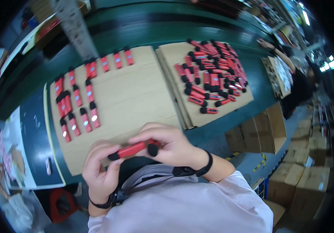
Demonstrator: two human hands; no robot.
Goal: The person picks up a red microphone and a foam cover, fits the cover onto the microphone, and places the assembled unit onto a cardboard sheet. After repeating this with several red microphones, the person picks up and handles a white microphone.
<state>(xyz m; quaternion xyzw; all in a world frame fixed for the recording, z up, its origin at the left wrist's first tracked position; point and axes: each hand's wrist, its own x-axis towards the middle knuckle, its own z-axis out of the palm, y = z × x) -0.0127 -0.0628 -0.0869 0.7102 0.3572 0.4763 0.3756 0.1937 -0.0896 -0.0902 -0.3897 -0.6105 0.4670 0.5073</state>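
Note:
In front of my body I hold a small red microphone with a black rounded head. My left hand is closed, pinching it at its black end. The closed right hand grips the red part, and another black rounded end shows in its fingers; whether that belongs to a second microphone I cannot tell. Beyond my left hand, several like microphones lie in loose rows on a cardboard sheet.
To the right, a second cardboard sheet bears a jumbled pile of red microphones. Both sheets lie on a green table. An open carton stands beside the table at right. Other people's arms show at the right and left edges.

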